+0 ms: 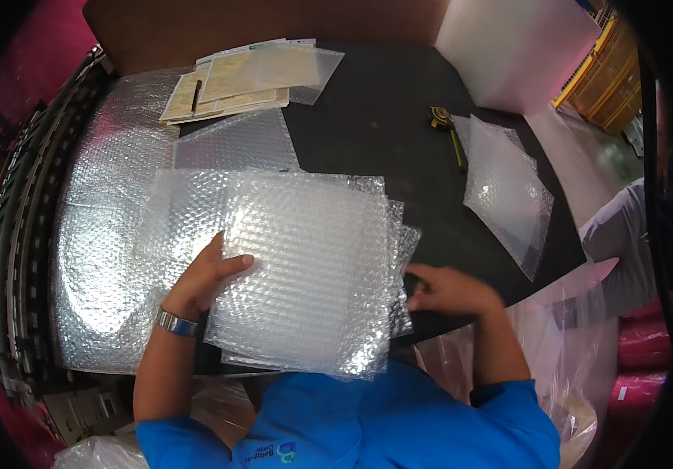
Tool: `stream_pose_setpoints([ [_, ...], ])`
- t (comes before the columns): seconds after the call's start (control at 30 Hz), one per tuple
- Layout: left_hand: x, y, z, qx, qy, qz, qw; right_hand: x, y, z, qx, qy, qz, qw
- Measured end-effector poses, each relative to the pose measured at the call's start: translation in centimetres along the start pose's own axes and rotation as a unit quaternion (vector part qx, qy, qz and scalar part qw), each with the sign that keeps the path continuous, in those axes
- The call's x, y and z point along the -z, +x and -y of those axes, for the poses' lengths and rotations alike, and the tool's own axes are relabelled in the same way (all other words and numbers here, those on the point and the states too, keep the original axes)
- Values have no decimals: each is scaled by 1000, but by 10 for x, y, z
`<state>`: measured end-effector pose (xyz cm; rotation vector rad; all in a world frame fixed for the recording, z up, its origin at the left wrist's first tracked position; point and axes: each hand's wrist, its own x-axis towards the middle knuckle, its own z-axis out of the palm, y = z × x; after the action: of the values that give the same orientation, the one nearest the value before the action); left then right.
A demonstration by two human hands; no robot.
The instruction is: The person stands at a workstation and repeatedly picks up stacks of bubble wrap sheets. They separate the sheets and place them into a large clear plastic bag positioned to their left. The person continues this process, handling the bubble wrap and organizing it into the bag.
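Note:
A stack of clear bubble wrap sheets or pouches (305,258) lies at the front of the dark table, its right edges uneven and fanned out. My left hand (205,275) grips its left side, thumb on top and the other fingers hidden underneath. At the right edge my right hand (455,291) has its index finger stretched toward the sheets and the rest loosely bent, with nothing visible in it. Whether that fingertip touches the plastic is hard to tell. Behind the stack another bubble wrap piece (235,141) lies flat.
A wide bubble wrap sheet (110,227) covers the table's left side beside a roller rack (28,211). Papers (246,74) with a pen (196,95) lie at the back. To the right are a tape measure (449,134) and more bubble wrap pieces (510,191).

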<state>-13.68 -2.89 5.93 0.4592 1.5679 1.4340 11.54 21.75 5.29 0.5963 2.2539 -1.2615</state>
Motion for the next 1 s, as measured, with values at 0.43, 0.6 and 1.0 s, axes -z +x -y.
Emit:
stream_pose_setpoints([
  [0.43,-35,-23,-10,-340,234,82,907,-2,19,-20,302,536,-294,731],
  [0.6,-50,-29,-13,-200,164,76,963,12,25,-49,299,553,-265,731],
  [1.0,-28,-16,29,-259,36,58,964,21,34,-68,396,193,-317,840],
])
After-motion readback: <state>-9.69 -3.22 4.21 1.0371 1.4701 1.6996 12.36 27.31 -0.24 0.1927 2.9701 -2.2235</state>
